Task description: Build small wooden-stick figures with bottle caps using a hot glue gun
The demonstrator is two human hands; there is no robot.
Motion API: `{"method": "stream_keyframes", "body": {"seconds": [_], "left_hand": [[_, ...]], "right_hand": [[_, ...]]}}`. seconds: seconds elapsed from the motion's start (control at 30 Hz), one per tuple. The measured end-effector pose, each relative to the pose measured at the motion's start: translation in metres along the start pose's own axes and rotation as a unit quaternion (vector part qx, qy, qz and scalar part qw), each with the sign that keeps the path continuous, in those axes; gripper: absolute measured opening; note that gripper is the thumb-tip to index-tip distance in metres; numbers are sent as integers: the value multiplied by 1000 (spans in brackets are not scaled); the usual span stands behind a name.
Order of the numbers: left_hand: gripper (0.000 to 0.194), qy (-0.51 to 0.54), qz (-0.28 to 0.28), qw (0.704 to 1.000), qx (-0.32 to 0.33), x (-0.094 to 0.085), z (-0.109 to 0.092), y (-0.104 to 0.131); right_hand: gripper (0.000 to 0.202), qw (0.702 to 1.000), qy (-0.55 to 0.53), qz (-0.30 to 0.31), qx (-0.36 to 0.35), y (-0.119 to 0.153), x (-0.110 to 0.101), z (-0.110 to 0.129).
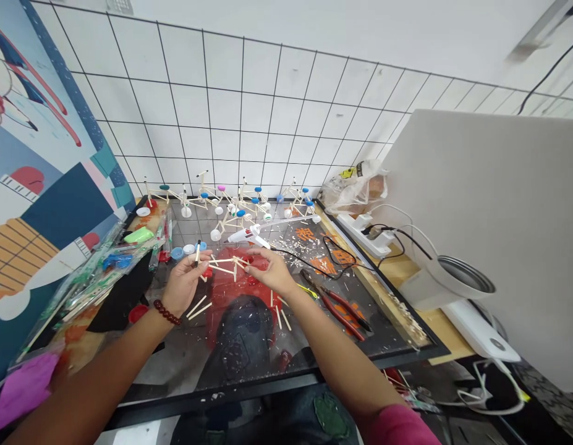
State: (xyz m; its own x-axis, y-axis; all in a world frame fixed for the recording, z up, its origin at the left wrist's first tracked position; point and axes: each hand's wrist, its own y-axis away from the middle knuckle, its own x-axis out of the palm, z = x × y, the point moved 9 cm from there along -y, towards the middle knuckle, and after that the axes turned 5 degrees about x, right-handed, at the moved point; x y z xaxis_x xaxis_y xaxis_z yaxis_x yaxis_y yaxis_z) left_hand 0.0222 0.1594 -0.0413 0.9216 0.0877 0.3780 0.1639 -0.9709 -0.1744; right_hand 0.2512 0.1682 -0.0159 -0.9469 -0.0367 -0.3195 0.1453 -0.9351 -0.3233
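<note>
A small frame of joined wooden sticks (222, 266) is held between both hands above the glass tabletop. My left hand (184, 284) pinches its left end, where an upright stick with a dark tip stands. At the frame's right end, the thumb and forefinger of my right hand (270, 271) close on a stick joint. Behind the hands lies a white glue gun (250, 236). Loose sticks (199, 308) rest on the glass below my left hand, and more sticks (282, 318) lie below my right.
Several stick models with coloured caps (240, 213) stand along the back. Red-handled pliers (344, 312) lie at the right, near a power strip (367, 235) and a cable. Plastic packets (105, 272) cover the left side. Wood shavings are scattered on the glass.
</note>
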Motion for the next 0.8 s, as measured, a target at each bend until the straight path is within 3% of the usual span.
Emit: {"method": "stream_keyframes", "body": {"seconds": [0.13,0.3,0.57,0.8], "left_hand": [[20,12,-1,1000,1,-1,1,0],[17,24,-1,1000,0,-1,1,-1],[15,34,-1,999,2,-1,1,-1],[19,30,2,1000,-2,-1,3,-2]], "right_hand": [[19,1000,-3,-4,-13,2,2,6],[17,999,-28,-27,17,-1,-3,-7],[17,988,-49,-133,60,-6,-23,-36],[19,986,-57,-140,64,-6,-24,-38]]}}
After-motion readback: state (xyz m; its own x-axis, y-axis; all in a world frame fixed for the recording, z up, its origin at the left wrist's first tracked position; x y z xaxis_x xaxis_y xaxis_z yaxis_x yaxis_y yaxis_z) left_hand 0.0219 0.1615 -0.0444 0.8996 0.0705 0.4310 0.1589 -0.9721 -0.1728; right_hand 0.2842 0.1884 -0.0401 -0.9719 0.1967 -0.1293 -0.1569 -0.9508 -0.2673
